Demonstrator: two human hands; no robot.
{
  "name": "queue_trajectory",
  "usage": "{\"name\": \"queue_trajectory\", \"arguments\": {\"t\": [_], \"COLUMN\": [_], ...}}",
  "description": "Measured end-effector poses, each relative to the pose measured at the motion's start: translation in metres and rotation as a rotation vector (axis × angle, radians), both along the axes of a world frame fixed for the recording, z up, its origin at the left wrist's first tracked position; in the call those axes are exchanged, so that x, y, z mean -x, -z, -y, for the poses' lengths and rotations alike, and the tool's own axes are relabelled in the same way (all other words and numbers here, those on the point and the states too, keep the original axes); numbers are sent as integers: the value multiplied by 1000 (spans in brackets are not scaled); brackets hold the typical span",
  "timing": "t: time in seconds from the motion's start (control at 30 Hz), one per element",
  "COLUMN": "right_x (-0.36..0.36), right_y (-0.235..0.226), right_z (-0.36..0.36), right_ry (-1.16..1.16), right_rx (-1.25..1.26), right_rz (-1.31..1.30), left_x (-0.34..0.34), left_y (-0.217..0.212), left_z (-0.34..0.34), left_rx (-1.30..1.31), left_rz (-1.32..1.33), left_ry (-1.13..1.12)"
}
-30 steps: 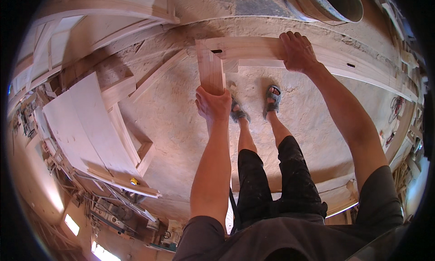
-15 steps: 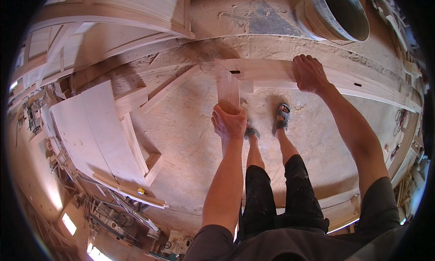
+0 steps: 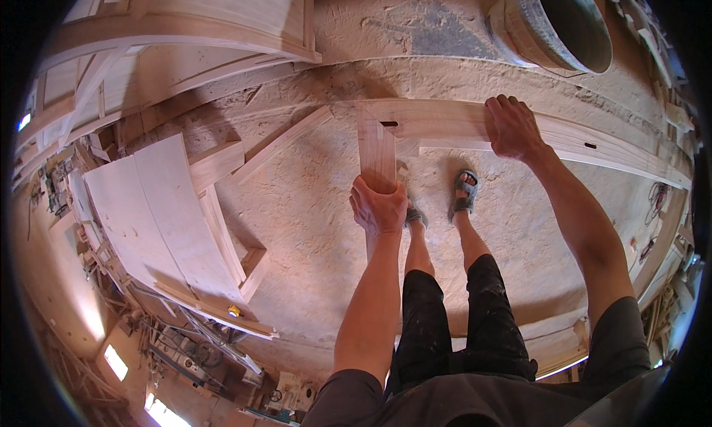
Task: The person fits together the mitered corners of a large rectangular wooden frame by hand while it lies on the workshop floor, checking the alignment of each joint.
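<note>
Out front, the left hand (image 3: 380, 207) wraps its fingers round a short board (image 3: 377, 156), and the right hand (image 3: 514, 128) grips a long slotted board (image 3: 445, 120), fingers over its far edge. Both boards meet at a corner just beyond the left hand. Below, two sandals (image 3: 465, 192) rest on the dusty floor (image 3: 311, 227). Leftward lies a pale panel (image 3: 152, 204); farther ahead, at right, is a bucket (image 3: 519, 28).

held boards (image 3: 445, 120): smooth matt wood | floor (image 3: 311, 212): rough | shorts (image 3: 493, 304): cloth
</note>
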State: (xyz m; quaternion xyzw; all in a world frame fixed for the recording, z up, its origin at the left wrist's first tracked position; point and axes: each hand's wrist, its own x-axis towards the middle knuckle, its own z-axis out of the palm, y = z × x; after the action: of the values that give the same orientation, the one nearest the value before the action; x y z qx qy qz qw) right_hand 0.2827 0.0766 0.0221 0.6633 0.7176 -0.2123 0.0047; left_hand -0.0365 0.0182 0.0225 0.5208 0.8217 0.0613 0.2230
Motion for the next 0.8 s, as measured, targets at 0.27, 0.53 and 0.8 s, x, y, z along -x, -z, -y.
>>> {"name": "queue_trajectory", "arguments": {"t": [0.27,0.53,0.8], "right_x": [-2,2,4], "right_y": [4,-1,-4], "right_z": [1,-1,-4], "right_ry": [7,10,-8], "right_rx": [44,39,72], "right_rz": [23,19,53], "left_x": [-2,1,3], "left_y": [2,-1,10], "left_z": [3,3,4], "left_rx": [-21,18,-8], "left_rz": [-6,4,-22], "left_ry": [5,14,28]}}
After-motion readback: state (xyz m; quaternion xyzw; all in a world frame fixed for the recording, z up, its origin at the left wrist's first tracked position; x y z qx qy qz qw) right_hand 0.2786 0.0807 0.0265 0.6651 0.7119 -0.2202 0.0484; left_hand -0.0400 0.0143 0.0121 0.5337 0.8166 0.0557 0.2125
